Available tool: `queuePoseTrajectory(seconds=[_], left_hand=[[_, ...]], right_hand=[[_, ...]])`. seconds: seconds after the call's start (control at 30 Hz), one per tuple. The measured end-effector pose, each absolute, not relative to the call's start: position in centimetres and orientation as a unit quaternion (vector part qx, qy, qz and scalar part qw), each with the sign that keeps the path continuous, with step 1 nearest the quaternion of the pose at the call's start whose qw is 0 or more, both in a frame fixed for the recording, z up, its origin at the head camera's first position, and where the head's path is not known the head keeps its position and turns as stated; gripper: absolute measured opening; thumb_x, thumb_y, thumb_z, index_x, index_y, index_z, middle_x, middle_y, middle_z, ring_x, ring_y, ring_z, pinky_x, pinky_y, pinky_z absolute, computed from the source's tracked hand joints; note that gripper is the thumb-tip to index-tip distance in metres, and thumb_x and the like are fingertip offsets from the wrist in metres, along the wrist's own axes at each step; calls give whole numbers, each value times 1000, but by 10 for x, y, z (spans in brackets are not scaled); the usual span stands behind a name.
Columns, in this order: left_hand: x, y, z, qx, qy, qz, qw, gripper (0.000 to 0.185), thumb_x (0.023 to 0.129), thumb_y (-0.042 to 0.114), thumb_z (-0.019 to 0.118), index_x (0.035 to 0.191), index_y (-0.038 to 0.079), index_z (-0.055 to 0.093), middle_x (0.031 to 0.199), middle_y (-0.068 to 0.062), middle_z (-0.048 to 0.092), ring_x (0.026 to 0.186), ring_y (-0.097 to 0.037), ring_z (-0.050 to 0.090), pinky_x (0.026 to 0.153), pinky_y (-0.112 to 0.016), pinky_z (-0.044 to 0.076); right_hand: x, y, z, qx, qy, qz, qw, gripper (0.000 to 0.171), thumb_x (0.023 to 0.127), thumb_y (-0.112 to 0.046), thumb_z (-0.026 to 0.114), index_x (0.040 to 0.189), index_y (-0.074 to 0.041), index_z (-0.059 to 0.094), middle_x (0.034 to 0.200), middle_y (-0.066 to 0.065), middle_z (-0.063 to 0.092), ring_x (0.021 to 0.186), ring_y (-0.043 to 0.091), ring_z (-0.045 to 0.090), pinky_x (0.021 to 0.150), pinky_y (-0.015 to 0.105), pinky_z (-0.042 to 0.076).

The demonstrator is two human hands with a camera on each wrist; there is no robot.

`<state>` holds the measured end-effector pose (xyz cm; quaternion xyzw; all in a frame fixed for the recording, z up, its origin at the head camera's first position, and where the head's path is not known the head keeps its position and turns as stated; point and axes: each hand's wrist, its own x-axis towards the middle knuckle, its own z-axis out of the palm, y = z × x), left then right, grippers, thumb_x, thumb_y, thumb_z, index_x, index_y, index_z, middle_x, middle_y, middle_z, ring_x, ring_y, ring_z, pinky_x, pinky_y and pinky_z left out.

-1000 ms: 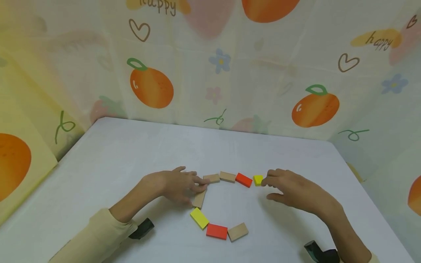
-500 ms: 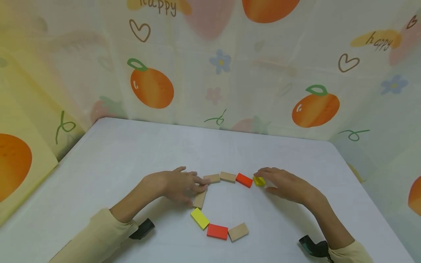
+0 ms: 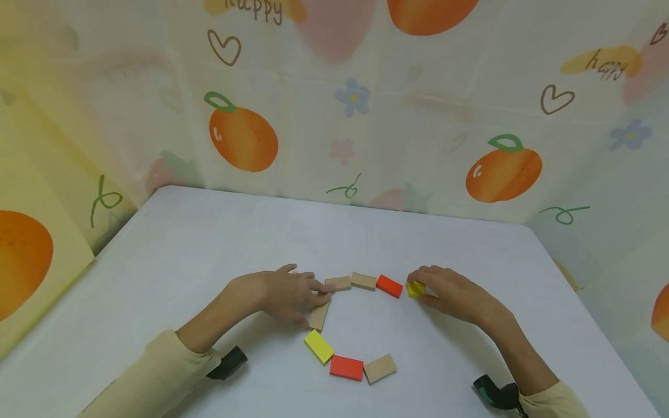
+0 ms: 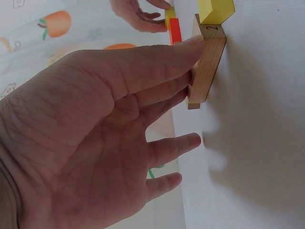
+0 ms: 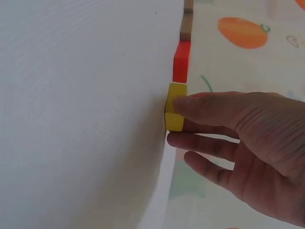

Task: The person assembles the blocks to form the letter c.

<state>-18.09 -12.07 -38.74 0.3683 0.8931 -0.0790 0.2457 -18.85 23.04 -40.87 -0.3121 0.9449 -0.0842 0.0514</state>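
In a curved row of small blocks on the white table, my left hand [image 3: 290, 295] holds a plain wooden block [image 4: 209, 67] at the left bend, thumb and forefinger against it. Its other fingers stretch out loosely. At the far right end of the row, my right hand [image 3: 457, 295] pinches a yellow block [image 5: 176, 121] between thumb and fingers. A narrow gap parts this block from the red block [image 3: 389, 286] beside it. Two plain wooden blocks [image 3: 363, 281] continue the row from the red one toward my left hand.
Nearer to me, the curve runs on through another yellow block [image 3: 319, 346], a second red block [image 3: 346, 367] and a plain wooden block [image 3: 380, 368]. Behind the white table [image 3: 251, 226] hangs a fruit-printed cloth [image 3: 308, 133]. Dark wrist cameras sit under both forearms.
My right hand has moved left onto the yellow block and taken hold of it. The yellow block has turned slightly and stands a little farther from the red one. My left hand stays put.
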Motion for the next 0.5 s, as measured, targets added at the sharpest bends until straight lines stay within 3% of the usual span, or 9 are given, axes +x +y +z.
queuePoseTrajectory(seconds=[0.5], left_hand=[[-182, -120, -387, 364, 894, -72, 251, 69, 100, 47, 67, 162, 32, 40, 172, 16, 32, 161, -26, 31, 132, -59, 21]], right_hand=[[-178, 231, -385, -311, 944, -80, 77, 37, 86, -6, 84, 121, -12, 75, 115, 2, 77, 108, 22, 72, 94, 41, 63]])
